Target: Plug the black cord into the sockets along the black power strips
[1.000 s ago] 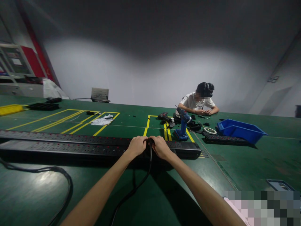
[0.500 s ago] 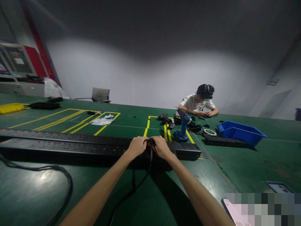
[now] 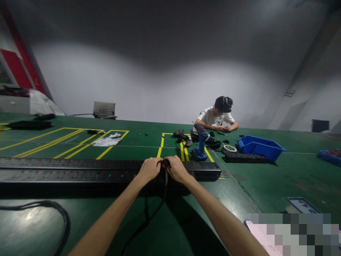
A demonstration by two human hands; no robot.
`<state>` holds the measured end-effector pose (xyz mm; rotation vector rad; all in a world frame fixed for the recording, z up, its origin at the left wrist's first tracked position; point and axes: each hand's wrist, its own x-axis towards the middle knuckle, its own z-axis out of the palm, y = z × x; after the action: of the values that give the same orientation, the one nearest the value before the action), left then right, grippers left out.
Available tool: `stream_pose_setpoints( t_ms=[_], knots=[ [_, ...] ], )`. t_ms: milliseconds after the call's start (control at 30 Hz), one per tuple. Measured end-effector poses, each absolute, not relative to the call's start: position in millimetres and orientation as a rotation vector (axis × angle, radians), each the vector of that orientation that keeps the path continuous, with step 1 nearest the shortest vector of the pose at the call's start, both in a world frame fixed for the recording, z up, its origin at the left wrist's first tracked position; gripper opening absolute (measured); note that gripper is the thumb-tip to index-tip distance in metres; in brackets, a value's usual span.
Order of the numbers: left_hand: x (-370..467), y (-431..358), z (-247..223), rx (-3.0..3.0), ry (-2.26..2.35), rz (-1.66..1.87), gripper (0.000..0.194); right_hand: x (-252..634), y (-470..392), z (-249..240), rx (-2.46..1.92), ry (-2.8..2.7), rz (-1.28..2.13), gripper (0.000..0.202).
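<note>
At the far left, a dark tray [image 3: 29,125] lay on the green desk [image 3: 87,227], with a white plastic bag [image 3: 41,103] beyond it. Low on the same side, a loop of dark cord [image 3: 66,225] curved out of view. Two long black power strips [image 3: 101,175], dotted with red marks, ran side by side from the left edge past the middle; any lettering on them was too small to read. Behind them lay yellow tape lines [image 3: 114,145] and crumpled white material [image 3: 108,140], with a grey chair [image 3: 104,109] farther back.

Near the middle, the left hand [image 3: 149,168] was bent over the nearer strip, its fingertips hidden, so its exact hold could not be told. Just beside it, the right hand [image 3: 176,168] grasped the upper end of a black cable [image 3: 165,188], which hung down over the strip's near side onto the desk.

Beyond the right hand lay a dark power tool [image 3: 180,135]; to its right a blue cordless drill [image 3: 201,144] stood upright. Behind the drill, a person [image 3: 217,115] leaned on the desk in a white shirt with a dark chest logo, its lettering illegible. Farther right came a tape roll [image 3: 229,148], a short black strip [image 3: 245,156] and a blue bin [image 3: 261,147]. At lower right, a pink screen [image 3: 262,236] showed what looked like "15", partly pixelated.
</note>
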<state>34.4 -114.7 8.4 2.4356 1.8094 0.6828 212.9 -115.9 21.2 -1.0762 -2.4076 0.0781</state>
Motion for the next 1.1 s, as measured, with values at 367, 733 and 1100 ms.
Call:
stream_pose_setpoints(
  t_ms=[367, 733, 1100],
  knots=[
    [32.9, -121.7, 14.6, 2.434, 1.745, 0.681, 0.030, 205.8, -161.9, 19.8, -0.952, -2.154, 0.163, 0.032],
    [36.9, -124.3, 20.3, 2.378, 1.731, 0.726, 0.029, 223.4, -182.2, 77.7, -0.938, -2.567, 0.356, 0.047],
    [36.0, -123.0, 17.6, 2.373, 1.714, 0.807, 0.028, 185.5, -220.4, 58.1, -0.792, -3.009, 0.158, 0.036]
  ],
)
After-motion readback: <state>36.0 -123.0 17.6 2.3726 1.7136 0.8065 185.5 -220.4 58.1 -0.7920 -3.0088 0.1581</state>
